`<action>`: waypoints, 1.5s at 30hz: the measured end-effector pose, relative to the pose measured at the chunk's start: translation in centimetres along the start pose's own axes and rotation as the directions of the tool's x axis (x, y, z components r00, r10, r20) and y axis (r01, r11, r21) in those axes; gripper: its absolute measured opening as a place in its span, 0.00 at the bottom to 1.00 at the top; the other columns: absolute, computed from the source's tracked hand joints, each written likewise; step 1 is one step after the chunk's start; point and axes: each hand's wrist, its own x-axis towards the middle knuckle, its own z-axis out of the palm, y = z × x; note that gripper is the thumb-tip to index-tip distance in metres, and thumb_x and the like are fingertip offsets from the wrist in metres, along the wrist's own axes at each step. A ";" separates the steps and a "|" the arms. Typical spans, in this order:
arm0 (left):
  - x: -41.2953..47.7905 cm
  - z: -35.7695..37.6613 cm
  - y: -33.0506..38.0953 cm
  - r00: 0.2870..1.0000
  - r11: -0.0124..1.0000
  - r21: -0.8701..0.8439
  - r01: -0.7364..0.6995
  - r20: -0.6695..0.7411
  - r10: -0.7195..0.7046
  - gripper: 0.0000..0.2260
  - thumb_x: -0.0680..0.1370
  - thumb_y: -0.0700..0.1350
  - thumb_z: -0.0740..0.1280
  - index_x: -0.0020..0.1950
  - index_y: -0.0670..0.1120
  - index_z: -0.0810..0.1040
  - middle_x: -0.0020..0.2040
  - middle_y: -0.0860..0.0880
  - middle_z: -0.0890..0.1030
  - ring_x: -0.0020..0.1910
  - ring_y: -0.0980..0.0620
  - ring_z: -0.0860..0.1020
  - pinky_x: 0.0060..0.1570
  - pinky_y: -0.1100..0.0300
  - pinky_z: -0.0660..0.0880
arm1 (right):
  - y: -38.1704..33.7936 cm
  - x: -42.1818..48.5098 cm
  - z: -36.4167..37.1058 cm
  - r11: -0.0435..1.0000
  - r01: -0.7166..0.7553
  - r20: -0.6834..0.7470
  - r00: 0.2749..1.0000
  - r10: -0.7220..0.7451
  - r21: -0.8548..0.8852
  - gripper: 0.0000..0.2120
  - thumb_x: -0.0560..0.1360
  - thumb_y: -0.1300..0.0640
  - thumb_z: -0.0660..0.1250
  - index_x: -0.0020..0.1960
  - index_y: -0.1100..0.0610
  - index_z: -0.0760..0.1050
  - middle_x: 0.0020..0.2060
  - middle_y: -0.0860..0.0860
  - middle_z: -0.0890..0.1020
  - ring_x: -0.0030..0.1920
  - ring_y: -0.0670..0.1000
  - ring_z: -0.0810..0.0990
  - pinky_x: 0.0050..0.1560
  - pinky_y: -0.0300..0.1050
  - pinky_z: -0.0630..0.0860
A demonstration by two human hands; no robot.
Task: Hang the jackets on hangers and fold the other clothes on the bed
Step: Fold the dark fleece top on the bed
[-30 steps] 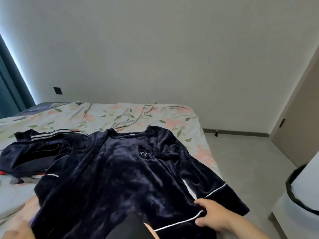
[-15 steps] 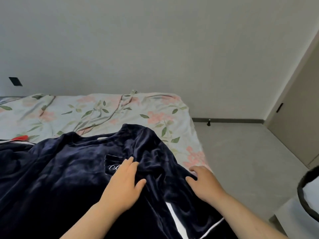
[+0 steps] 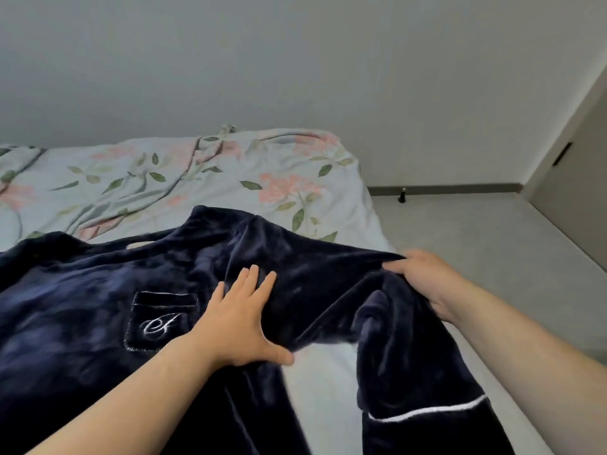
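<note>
Sleeve [image 3: 323, 284] now in right hand [image 3: 425, 280]

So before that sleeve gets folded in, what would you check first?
1. Left hand presses flat on the dark navy velvet top where the sleeve joins: ok.
2. Right hand grips the upper part of the sleeve: ok.
3. Sleeve lies straight: not ok, it is bunched below the grip.
4. Body of the top spread smooth: cannot tell, part of it runs out of view.
5. Free room on the flowered bed sheet beyond the collar: ok.
6. White-piped cuff fully on the bed: cannot tell.
</note>
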 end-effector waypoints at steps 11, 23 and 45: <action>-0.6 -3.5 2.4 0.987 0.778 -0.621 0.096 -0.044 -0.157 0.41 0.65 0.72 0.57 0.74 0.54 0.68 0.75 0.55 0.66 0.76 0.56 0.59 0.74 0.54 0.56 | -1.0 -4.6 -1.4 0.963 -0.069 0.493 0.848 0.195 -0.261 0.18 0.71 0.52 0.74 0.61 0.54 0.81 0.56 0.53 0.85 0.56 0.53 0.84 0.62 0.50 0.76; -14.5 -4.5 11.2 0.991 0.075 -0.989 0.128 0.131 0.037 0.17 0.67 0.68 0.64 0.50 0.63 0.80 0.51 0.58 0.82 0.54 0.59 0.81 0.55 0.59 0.78 | -2.4 -17.4 1.0 0.931 0.229 0.438 0.895 -0.087 -0.285 0.28 0.62 0.63 0.69 0.60 0.48 0.78 0.52 0.49 0.85 0.54 0.51 0.84 0.53 0.46 0.81; -23.7 -2.3 3.1 0.769 0.253 -0.844 0.473 0.255 -0.586 0.16 0.66 0.44 0.77 0.48 0.47 0.74 0.42 0.47 0.83 0.39 0.48 0.82 0.36 0.57 0.78 | 8.7 -28.7 12.2 0.646 0.304 0.344 0.937 -0.069 -0.700 0.16 0.68 0.45 0.66 0.34 0.52 0.61 0.32 0.50 0.68 0.33 0.50 0.66 0.35 0.48 0.61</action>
